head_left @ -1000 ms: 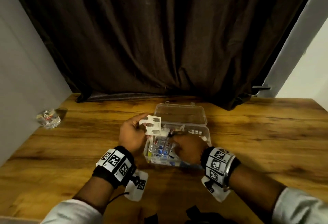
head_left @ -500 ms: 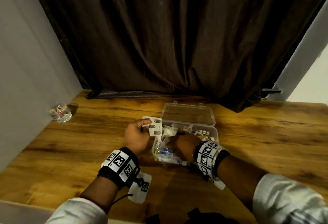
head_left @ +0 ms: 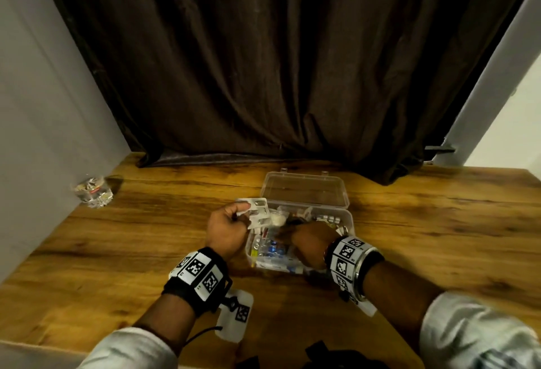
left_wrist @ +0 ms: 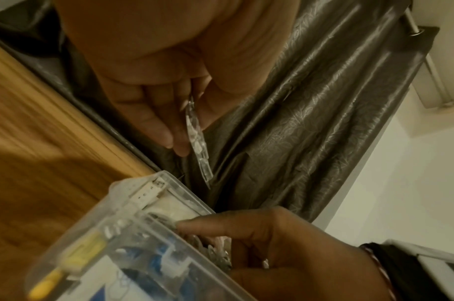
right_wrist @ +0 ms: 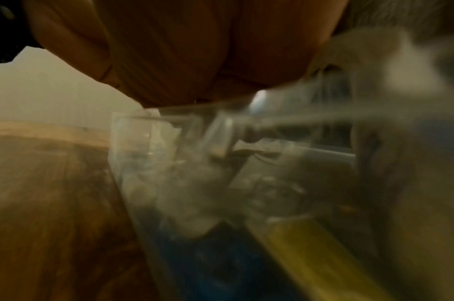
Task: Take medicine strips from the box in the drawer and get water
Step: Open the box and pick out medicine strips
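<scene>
While the left hand pinches a silvery blister strip clear at mid-frame, the right hand rummages, forefinger extended, in the clear plastic box.

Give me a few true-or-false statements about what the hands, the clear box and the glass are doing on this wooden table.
1. The left hand holds a silvery blister strip of pills. True.
2. The clear plastic box has its lid shut. False: the lid stands open, folded back.
3. The right hand reaches into the box. True.
4. The small clear drinking glass stands right beside the box. False: it sits far off to the left, near the wall.
5. The left hand rests flat on the wooden table. False: its grip is curled round the strip.
</scene>
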